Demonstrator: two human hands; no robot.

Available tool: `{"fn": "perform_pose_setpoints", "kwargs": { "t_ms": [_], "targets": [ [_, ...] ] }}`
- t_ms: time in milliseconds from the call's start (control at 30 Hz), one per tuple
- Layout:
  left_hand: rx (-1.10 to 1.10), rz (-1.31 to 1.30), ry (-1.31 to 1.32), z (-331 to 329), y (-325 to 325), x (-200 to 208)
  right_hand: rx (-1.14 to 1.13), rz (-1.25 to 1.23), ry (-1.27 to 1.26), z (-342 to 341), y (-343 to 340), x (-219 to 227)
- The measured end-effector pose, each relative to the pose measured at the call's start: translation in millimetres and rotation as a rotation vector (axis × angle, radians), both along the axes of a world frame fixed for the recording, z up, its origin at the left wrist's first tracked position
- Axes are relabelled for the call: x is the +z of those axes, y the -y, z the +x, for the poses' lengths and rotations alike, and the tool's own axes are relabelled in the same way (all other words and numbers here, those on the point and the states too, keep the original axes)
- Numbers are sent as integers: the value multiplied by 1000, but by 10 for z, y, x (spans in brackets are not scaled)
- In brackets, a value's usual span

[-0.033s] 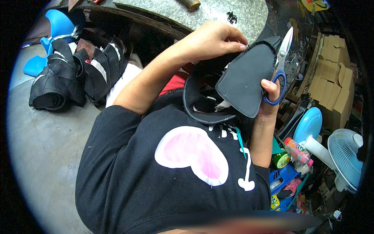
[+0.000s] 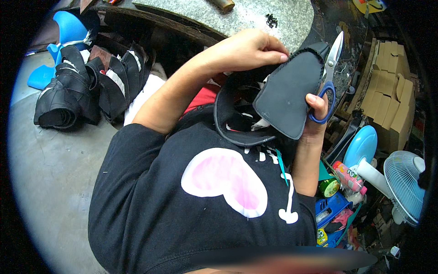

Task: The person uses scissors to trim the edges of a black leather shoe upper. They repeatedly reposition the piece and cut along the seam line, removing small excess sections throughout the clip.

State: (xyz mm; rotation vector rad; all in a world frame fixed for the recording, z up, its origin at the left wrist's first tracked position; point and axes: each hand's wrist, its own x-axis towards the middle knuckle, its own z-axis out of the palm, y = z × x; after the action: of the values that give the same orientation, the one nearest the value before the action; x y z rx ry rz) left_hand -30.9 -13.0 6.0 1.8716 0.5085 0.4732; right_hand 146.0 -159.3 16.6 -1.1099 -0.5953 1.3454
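A black leather-like shoe upper is held up in front of my chest, its smooth flat panel facing me. Its upper edge is puckered and frayed, and a curved padded band hangs to the left. My left hand pinches the top edge between thumb and fingers; the curled fingers are partly hidden. My right hand grips the panel's right side, thumb on the front, the other fingers mostly behind. Scissors with dark blue handles sit in the same hand, blades pointing up and apart from the upper.
Bundled black pieces lie at the left beside a blue plastic object. Ahead is a grey speckled slab with black scraps. Cardboard boxes, a fan and a blue basket crowd the right.
The panel's lower edge has dropped very slightly, and my left hand has shifted a little with the top edge. My right hand and the scissors look the same.
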Motion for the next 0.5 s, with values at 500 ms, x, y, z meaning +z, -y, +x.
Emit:
{"fn": "perform_pose_setpoints", "kwargs": {
  "t_ms": [500],
  "targets": [
    [269, -612, 249, 51, 232, -50, 435, -101, -31, -23, 792, 350]
  ]
}}
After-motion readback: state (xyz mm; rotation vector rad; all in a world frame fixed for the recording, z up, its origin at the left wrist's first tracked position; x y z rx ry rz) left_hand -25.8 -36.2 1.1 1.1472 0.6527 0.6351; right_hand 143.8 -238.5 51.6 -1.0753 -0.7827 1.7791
